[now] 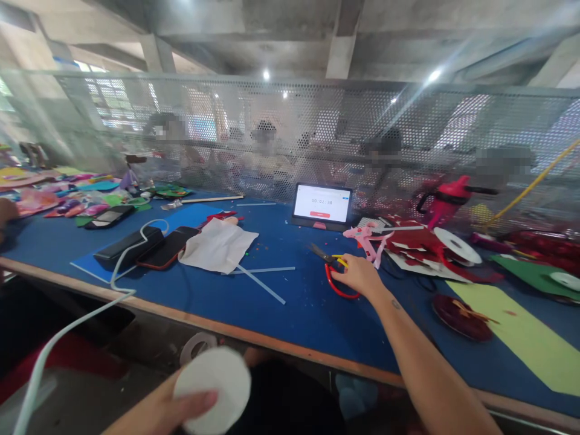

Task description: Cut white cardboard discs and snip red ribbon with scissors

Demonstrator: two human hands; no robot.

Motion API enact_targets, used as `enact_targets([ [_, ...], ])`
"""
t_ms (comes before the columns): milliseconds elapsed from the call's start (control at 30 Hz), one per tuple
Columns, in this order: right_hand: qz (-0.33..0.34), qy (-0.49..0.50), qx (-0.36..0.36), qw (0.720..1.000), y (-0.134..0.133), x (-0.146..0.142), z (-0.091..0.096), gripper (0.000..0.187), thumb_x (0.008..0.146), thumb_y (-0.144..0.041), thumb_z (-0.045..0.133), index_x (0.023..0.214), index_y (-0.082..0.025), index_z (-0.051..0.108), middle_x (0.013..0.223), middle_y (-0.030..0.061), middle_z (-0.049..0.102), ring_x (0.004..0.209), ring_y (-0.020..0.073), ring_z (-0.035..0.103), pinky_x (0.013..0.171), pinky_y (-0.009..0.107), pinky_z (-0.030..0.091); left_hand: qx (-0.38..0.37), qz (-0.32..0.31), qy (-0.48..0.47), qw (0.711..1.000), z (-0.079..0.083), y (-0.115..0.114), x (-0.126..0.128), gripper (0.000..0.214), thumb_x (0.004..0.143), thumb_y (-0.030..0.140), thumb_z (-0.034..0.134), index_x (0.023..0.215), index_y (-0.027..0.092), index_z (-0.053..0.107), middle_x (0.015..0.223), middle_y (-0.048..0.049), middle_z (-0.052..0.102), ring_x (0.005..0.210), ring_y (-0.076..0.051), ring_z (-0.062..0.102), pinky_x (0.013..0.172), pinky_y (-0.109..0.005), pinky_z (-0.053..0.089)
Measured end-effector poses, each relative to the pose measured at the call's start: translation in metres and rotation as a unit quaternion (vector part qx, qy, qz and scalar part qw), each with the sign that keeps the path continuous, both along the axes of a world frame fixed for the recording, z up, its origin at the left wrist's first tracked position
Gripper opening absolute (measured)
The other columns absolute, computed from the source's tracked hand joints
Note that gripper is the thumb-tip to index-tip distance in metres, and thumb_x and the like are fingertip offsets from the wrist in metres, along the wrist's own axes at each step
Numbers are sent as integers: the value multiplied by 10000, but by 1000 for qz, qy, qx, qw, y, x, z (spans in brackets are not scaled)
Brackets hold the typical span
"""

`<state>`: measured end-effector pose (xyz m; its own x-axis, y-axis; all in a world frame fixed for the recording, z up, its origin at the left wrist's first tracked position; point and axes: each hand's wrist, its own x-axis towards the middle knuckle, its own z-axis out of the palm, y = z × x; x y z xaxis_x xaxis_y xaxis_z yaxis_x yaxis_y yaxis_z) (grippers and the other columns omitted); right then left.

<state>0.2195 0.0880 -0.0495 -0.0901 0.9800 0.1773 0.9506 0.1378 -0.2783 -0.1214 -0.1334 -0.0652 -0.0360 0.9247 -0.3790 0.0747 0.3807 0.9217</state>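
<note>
My left hand (193, 406), low in front of the table edge, grips a round white disc (229, 386) with the thumb laid across its face. Out over the table, my right hand (361, 276) has its fingers closed on the yellow handle of a pair of scissors (327, 258). The other handle loop is red, and the dark blades point away to the left. Just beyond that hand lies a pink glue gun (368, 238). A white cloth (220, 244) and several translucent glue sticks (263, 284) lie to its left.
A tablet showing a timer (321, 204) stands before the perforated metal screen (254, 139). At left are a phone (168, 248), a black case (129, 246) and a white cable (67, 326). Right are red scraps (408, 241), a white spool (457, 244), a maroon round piece (460, 317) and yellow paper (521, 338).
</note>
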Motion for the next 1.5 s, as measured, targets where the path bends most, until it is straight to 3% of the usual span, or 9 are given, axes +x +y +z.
enact_targets([
  [233,-24,75,2,997,7,10,8,264,727,-436,541,783,-181,582,771,42,672,718,179,613,595,241,395,184,-84,46,978,77,206,74,388,406,275,810,751,184,657,668,-62,685,691,-257,652,600,-351,544],
  [333,-29,90,6,996,9,13,9,268,722,-443,546,778,-183,578,724,26,663,696,172,610,598,241,394,151,-104,150,972,69,274,73,380,407,337,802,690,143,639,665,-72,678,644,-221,638,540,-288,513],
  [467,-41,81,19,996,12,13,6,290,691,-450,574,791,-178,579,741,30,663,700,184,609,597,250,382,127,-95,258,953,42,319,52,348,491,418,763,587,125,603,506,-39,600,507,-178,583,449,-245,426],
  [700,-25,16,21,999,14,8,0,302,694,-410,586,883,-176,613,739,42,660,696,187,604,552,239,347,192,-5,476,858,30,333,30,531,852,525,317,704,127,636,691,-144,650,789,-279,626,625,-307,428],
  [933,14,-31,59,998,14,-1,-1,358,738,-379,564,1045,-200,607,904,47,671,848,200,612,634,246,406,316,65,578,749,48,317,27,423,892,426,298,1108,206,587,1266,-105,502,1019,-301,559,814,-382,383],
  [1067,27,-114,63,991,17,-7,-1,372,800,-406,517,1079,-169,585,970,82,663,919,224,602,711,275,426,321,85,415,847,59,313,26,453,896,391,272,1080,110,576,1075,-161,596,881,-258,605,702,-344,430],
  [1267,18,-162,45,986,21,-18,9,373,856,-339,478,1101,-64,538,955,170,649,917,275,602,723,327,433,254,-156,243,923,65,296,40,392,770,472,517,837,104,631,615,-41,603,502,-123,540,480,-230,424],
  [1367,23,-173,39,984,29,-26,17,380,879,-349,443,1098,-55,543,962,188,649,894,276,615,722,327,443,200,-351,127,906,60,285,55,352,695,453,626,846,135,611,611,1,573,494,-94,507,433,-189,385],
  [1500,35,-173,34,984,52,-39,25,387,886,-378,436,1105,-83,559,1013,176,649,930,271,616,751,313,447,149,-465,94,867,47,270,80,356,700,417,636,928,150,574,651,7,583,523,-100,524,449,-190,392],
])
